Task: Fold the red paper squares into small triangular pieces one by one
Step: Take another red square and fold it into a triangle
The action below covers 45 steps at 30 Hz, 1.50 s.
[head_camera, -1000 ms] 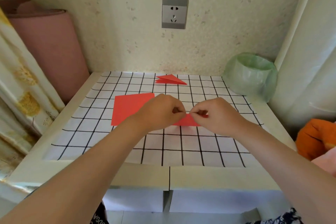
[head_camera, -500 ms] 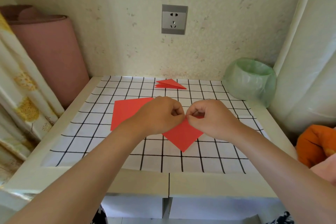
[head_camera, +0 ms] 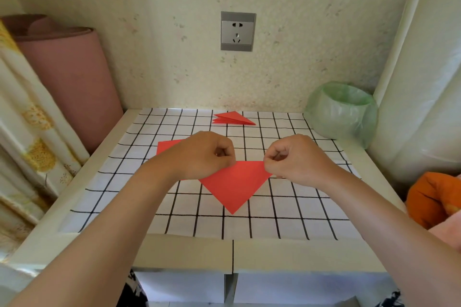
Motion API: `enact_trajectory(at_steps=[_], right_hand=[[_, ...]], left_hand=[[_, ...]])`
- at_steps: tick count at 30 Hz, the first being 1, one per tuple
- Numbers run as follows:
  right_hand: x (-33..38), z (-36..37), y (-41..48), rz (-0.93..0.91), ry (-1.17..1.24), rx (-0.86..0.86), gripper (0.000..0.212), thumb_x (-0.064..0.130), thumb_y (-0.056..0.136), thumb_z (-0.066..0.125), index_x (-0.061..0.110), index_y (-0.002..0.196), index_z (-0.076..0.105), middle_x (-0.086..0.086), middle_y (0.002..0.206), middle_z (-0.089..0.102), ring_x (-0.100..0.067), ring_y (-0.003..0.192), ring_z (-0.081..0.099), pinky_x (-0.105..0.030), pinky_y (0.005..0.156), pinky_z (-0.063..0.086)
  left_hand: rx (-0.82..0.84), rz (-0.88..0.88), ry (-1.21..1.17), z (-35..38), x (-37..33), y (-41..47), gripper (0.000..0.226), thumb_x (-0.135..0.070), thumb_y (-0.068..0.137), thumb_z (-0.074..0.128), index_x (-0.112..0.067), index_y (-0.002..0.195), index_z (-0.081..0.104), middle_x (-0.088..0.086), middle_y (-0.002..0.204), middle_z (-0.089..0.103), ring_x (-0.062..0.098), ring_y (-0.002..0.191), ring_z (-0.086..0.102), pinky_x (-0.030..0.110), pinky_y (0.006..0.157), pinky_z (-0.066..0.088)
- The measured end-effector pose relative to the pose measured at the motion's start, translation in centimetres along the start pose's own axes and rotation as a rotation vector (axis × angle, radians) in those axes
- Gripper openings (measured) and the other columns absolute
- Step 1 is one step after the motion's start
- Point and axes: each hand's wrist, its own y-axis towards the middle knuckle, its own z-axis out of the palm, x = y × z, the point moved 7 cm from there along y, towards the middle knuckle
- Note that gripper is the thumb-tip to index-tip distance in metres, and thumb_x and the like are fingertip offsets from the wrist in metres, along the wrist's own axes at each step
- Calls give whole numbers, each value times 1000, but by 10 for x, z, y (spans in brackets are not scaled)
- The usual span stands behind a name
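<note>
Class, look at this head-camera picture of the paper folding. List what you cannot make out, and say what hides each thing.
All in the head view:
1. Held red paper: its top corners are covered by the left hand and right hand, and its layers cannot be counted.
2. Flat red paper: mostly behind the left hand, so the number of sheets is unknown.
3. Folded triangles at the back: too small to count.
4. Orange thing: cut off by the right edge.

Pink roll (head_camera: 72, 82) upright, well left of left hand (head_camera: 199, 154); grey socket (head_camera: 238, 31) on wall far beyond it; green-bagged bin (head_camera: 343, 112) beyond right hand (head_camera: 296, 159); orange cloth (head_camera: 434, 197) off to its right; checked mat (head_camera: 287, 219) beneath both hands.
</note>
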Motion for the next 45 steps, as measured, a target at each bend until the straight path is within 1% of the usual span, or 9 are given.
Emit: enact_trajectory(at_steps=[5,10,14,20,25,31,36,41,45], right_hand=[[-16,-15,1,56,3,-45,11,20,76,67,23,66,70,5,67,72,-12,61,70,-26,54,51],[-15,-23,0,-25,-58,-192,12,26,81,66,27,70,70,20,69,68,-3,68,62,-33,72,55],[13,5,-4,-218,-96,-46,12,38,88,67,34,96,75,26,92,70,5,91,60,-21,85,47],[17,20,-2,-196,-57,18,13,32,91,66,29,85,76,18,78,71,-2,76,65,-37,77,54],[19,22,-1,-200,-82,-7,12,33,92,65,30,85,74,19,74,67,-1,73,61,-35,73,54],[11,12,7,-186,-22,-34,13,29,92,65,31,86,76,24,80,70,3,80,64,-25,77,52],[-2,4,12,-157,-13,-46,18,26,93,65,34,80,74,28,76,68,5,77,63,-24,74,48],[-13,-4,15,-116,-22,-56,27,24,94,63,40,72,69,32,69,64,6,70,59,-23,70,42],[-22,-9,14,-78,-44,-76,20,26,94,63,32,78,74,23,76,70,0,76,64,-31,75,51]], left_hand=[[6,-87,0,-15,25,-5,16,-24,89,65,-30,75,69,-16,73,68,0,69,60,24,72,48],[16,-85,-5,-9,22,-5,14,-25,90,64,-29,78,70,-13,80,70,4,78,64,26,77,52],[16,-7,-5,0,3,-4,15,-26,91,63,-31,79,70,-15,82,68,-2,75,60,16,67,44],[-60,50,84,8,-8,-2,12,-30,90,62,-34,87,73,-19,76,66,-2,72,59,20,65,48],[-134,78,53,11,-16,2,12,-25,87,64,-27,80,75,-14,70,68,1,65,62,20,59,49],[-111,32,-24,-4,-4,-2,16,-17,85,66,-26,75,75,-14,71,71,-2,68,64,9,60,45],[-84,-46,-58,-21,17,-10,18,-14,84,67,-26,72,74,-13,69,71,-1,64,64,19,69,50],[-72,-154,-57,-34,40,-16,17,-9,84,64,-18,73,75,-5,69,74,14,71,71,39,80,59],[-145,-223,45,-44,53,-16,19,-12,85,64,-21,71,73,-9,66,73,6,68,69,31,73,57]])
